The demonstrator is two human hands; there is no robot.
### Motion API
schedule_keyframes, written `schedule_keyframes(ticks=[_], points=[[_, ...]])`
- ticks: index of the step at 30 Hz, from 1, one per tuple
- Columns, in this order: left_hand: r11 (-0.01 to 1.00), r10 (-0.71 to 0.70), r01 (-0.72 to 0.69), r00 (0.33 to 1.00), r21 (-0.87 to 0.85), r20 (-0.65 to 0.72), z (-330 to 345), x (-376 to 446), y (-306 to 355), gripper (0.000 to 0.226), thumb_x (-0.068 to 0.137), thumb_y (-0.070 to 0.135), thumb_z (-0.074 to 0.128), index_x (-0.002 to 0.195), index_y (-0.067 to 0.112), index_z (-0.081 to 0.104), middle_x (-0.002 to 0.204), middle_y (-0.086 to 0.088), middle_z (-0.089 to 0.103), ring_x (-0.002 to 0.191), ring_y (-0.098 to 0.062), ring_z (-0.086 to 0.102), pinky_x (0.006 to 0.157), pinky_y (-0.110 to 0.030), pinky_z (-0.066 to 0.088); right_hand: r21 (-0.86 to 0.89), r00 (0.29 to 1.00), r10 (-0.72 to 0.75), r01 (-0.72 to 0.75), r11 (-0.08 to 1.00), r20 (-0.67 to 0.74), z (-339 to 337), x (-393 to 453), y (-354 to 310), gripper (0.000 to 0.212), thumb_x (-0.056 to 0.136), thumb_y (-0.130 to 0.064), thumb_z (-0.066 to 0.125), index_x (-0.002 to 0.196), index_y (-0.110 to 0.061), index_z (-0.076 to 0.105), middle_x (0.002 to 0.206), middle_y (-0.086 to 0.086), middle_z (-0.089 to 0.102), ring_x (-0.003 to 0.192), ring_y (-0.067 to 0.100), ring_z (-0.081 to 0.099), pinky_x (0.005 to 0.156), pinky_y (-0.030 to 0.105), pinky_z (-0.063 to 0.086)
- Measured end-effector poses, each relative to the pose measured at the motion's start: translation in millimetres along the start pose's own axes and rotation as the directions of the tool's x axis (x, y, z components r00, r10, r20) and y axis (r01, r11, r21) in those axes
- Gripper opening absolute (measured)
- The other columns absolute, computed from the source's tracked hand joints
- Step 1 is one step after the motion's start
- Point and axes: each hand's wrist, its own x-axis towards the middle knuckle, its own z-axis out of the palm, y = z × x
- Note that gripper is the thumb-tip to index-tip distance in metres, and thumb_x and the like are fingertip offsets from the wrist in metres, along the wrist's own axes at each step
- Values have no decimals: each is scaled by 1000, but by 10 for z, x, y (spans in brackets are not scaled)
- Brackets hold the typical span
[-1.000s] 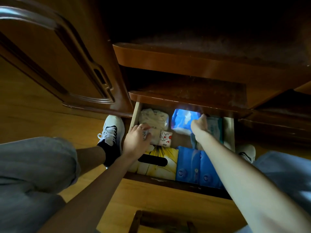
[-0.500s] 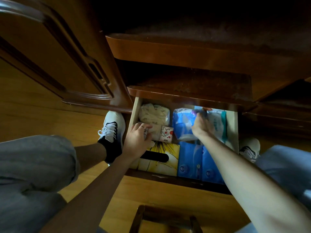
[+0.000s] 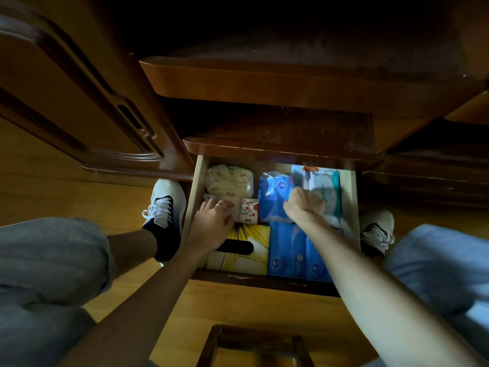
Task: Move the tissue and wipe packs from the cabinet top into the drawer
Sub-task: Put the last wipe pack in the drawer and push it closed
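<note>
Dim scene; drawer [image 3: 350, 197] interior brightest, cabinet top black, wide-angle bending at edges.

We can read no text anywhere. The wipe pack [image 3: 326, 193] at the drawer's [image 3: 197, 186] back right carries grey lettering, and the cream pack [image 3: 229, 180] carries small marks, but both are too small and blurred for us to make out.

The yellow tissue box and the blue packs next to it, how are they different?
The yellow tissue box has a dark oval slot on top; the blue packs show none. The box is one wide thing; the packs are narrow and stand side by side. Both sit at the drawer's near end.
</note>
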Motion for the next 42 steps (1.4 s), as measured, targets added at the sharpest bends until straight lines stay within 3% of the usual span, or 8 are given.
schedule_keyframes(ticks=[4, 10, 14, 19, 24, 27, 33, 42], points=[[998, 29, -34, 995, 51, 99, 47, -67, -3, 32, 96, 27, 58, 127, 19, 64, 130, -3, 59, 123, -22, 49, 100, -36, 45, 7, 981, -159, 160, 987, 111, 155, -124, 65, 76, 97, -30, 62, 160, -30, 19, 96, 8, 68, 99, 31, 68, 76, 38, 52], [973, 40, -109, 948, 205, 315, 38, -123, -87, 51, 92, 50, 60, 137, 26, 53, 138, -1, 56, 126, -25, 51, 101, -41, 44, 128, 914, -264, 235, 963, 307, 17, -124, 174, 27, 97, -25, 56, 114, -11, 72, 124, 10, 67, 98, 32, 68, 79, 36, 53], [959, 20, -115, 940, 258, 341, 36, -117, -62, 60, 87, 39, 71, 141, 27, 47, 141, -2, 53, 128, -25, 49, 102, -39, 43, 178, 932, -296, 262, 949, 208, -105, -357, 363, 38, 99, -32, 57, 135, -23, 62, 133, 5, 66, 118, 26, 62, 98, 39, 51], [941, 47, -156, 939, 302, 339, 6, -220, 60, 66, 94, 51, 57, 150, 20, 37, 152, -7, 42, 139, -27, 37, 114, -41, 32, 108, 908, -416, 410, 905, 37, -238, -749, 685, 32, 100, -36, 51, 129, -29, 61, 129, -2, 67, 114, 22, 63, 82, 35, 45], [939, 233, -296, 921, 174, 311, -169, -543, 224, 76, 86, 66, 56, 149, 29, 37, 151, 5, 39, 138, -17, 34, 108, -35, 33, 37, 819, -559, 559, 828, 133, -255, -1246, 1062, 37, 96, -57, 54, 124, -35, 61, 126, -13, 65, 108, 11, 62, 77, 29, 48], [895, 285, -405, 841, 186, 460, -261, -791, 207, 93, 66, 87, 54, 141, 33, 47, 141, 15, 43, 127, -8, 41, 97, -27, 38, 5, 752, -623, 637, 770, 214, -162, -1529, 1292, 51, 82, -75, 61, 118, -39, 60, 118, -17, 62, 104, 8, 60, 69, 23, 43], [743, 357, -548, 810, 384, 466, -290, -948, 149, 34, 89, 33, 70, 120, 24, 62, 109, 6, 61, 106, -17, 58, 70, -26, 35, -148, 700, -696, 715, 684, 162, -116, -1644, 1332, 32, 94, -39, 68, 124, -31, 59, 121, -8, 68, 107, 17, 66, 87, 35, 55], [738, 323, -533, 818, 415, 475, -288, -966, 224, 27, 87, 23, 65, 113, 31, 67, 104, 6, 69, 95, -22, 65, 69, -35, 44, -491, 700, -620, 703, 514, 354, -51, -1652, 1034, 25, 104, -23, 47, 117, -11, 64, 98, 8, 68, 90, 30, 66, 68, 38, 45]])
